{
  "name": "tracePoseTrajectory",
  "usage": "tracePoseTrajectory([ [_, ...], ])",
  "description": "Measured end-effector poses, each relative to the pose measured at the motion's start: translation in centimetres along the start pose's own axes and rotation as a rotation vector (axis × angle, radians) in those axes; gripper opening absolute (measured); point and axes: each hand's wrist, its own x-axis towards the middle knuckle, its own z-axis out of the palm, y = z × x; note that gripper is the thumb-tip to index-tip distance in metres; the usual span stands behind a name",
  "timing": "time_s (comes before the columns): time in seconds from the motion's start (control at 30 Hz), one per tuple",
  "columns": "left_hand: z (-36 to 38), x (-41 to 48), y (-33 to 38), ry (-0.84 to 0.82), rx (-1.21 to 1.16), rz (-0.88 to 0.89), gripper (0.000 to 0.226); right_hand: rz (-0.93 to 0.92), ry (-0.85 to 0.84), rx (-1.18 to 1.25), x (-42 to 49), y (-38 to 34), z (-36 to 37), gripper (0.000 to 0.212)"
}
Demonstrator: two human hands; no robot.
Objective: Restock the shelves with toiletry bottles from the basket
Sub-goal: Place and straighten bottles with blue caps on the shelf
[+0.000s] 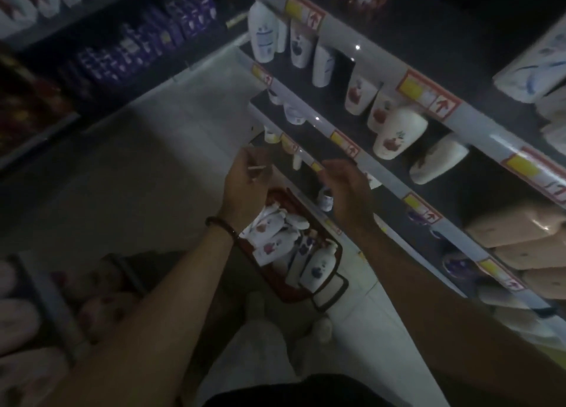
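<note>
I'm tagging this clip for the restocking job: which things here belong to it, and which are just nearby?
Job: red basket, basket bottles, shelved bottles, shelf.
Nearby: purple packs across the aisle, tan packs on the right, pink packs at lower left.

Dim aisle: the far end of the basket (275,279) was hidden behind the left hand (245,189), a thin pale sliver (257,168) at its fingers was too small to identify, the price tags (428,95) were blurred beyond reading, and both forearms ran off the bottom edge.
</note>
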Motion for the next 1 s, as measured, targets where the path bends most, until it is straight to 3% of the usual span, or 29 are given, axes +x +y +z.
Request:
tracePoseTrajectory([
  [0.1,-2.5,1.5,-2.5,0.016,0.009,-0.031,0.029,0.021,-0.021,-0.008,0.5,1.5,3.1,0.023],
  [0.23,-5.3,2.7,-6.1,0.008,0.084,-0.029,0.030,0.040,-0.033,-0.033,1.2,3.2,7.1,0.033],
  [0.33,-6.6,3.6,-9.8,0.032,0.113,-0.074,0.033,0.088,-0.081,-0.029,2.3,5.8,9.4,0.017],
  [0.4,-7.1,4.4,-12.8,0.067,0.139,-0.120,0.035,0.084,-0.113,-0.075,3.5,8.0,10.9,0.029],
  [0.53,-7.0,5.4,-19.7,0.087,0.196,-0.151,0.033,0.109,-0.153,-0.151,5.4,14.3,13.3,0.011],
  [0.87,-6.2,9.8,-37.2,0.020,0.286,-0.385,0.042,0.228,-0.228,-0.256,9.2,30.7,19.8,0.027],
  [1.0,-5.3,11.9,-41.8,0.020,0.277,-0.399,0.041,0.277,-0.223,-0.267,11.2,35.3,22.0,0.032],
])
